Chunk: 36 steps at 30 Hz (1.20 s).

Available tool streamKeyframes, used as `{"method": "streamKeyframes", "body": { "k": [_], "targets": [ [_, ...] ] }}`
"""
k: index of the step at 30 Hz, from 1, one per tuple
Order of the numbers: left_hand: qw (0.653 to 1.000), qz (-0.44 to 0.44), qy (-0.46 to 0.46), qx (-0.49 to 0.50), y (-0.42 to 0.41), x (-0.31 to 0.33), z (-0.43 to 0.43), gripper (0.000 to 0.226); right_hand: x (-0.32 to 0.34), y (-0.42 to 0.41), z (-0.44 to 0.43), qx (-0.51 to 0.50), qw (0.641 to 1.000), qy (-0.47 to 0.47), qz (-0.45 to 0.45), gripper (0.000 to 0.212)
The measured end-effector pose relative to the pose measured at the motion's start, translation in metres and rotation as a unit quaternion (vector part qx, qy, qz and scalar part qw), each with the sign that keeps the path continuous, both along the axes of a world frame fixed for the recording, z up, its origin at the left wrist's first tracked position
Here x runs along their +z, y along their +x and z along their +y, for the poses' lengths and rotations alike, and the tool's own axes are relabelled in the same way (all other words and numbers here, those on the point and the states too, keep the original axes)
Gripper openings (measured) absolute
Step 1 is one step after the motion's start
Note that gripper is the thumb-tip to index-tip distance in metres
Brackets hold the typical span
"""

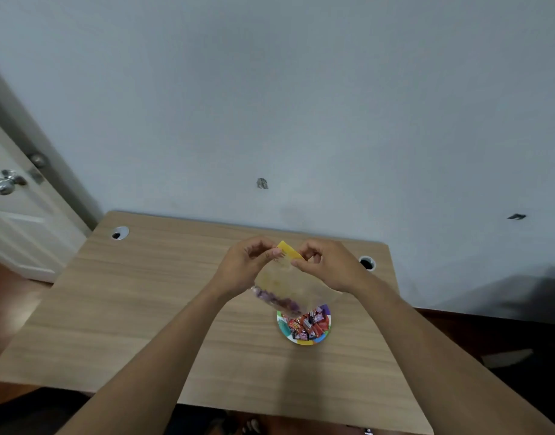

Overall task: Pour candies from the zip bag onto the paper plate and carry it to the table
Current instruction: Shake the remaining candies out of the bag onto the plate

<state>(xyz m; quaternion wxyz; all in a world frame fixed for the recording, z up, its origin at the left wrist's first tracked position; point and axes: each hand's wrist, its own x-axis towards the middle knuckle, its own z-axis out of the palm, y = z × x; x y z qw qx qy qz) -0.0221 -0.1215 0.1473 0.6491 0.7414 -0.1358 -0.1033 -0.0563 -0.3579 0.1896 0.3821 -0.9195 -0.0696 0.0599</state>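
Note:
A clear zip bag (293,285) with a yellow zip strip hangs above the desk, purple candies (277,299) gathered in its lower left corner. My left hand (248,266) pinches the left side of its top edge. My right hand (328,263) pinches the right side, at the yellow strip. Below the bag, a colourful paper plate (317,340) rests on the wooden desk (144,293) and holds several red-wrapped candies (307,324). The bag's lower edge overlaps the plate's far rim in the view.
The desk stands against a pale wall, with round cable holes at its back left (119,233) and back right (367,263). A white door with a metal knob (6,183) is at the left. Dark floor lies to the right of the desk.

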Motion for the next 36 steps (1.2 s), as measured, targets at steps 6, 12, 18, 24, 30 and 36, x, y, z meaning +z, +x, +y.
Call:
{"method": "streamKeyframes", "body": {
  "k": [6,12,18,24,30,36],
  "targets": [
    [0.993,-0.079,0.072,0.058,-0.008,0.002,-0.006,0.006,0.006,-0.005,0.008,0.006,1.000,-0.003,0.003,0.009],
    [0.976,-0.141,0.102,0.131,-0.018,0.007,-0.024,0.010,0.007,-0.009,0.026,0.002,1.000,0.006,-0.020,0.011],
    [0.987,-0.114,0.064,0.096,-0.020,0.013,-0.025,0.010,0.006,-0.007,0.029,-0.026,0.998,-0.005,-0.050,0.022],
    [0.997,-0.058,0.029,0.051,-0.020,0.013,-0.019,0.007,0.013,-0.007,0.027,-0.033,0.999,0.000,-0.041,0.015],
    [0.997,-0.019,-0.016,0.067,-0.015,0.015,-0.015,0.006,0.018,-0.006,0.028,-0.061,0.997,0.035,-0.017,0.022],
    [0.997,-0.003,-0.029,0.068,-0.016,0.016,-0.012,0.003,0.021,-0.006,0.028,-0.077,0.996,0.047,0.008,0.024]
  ]
}}
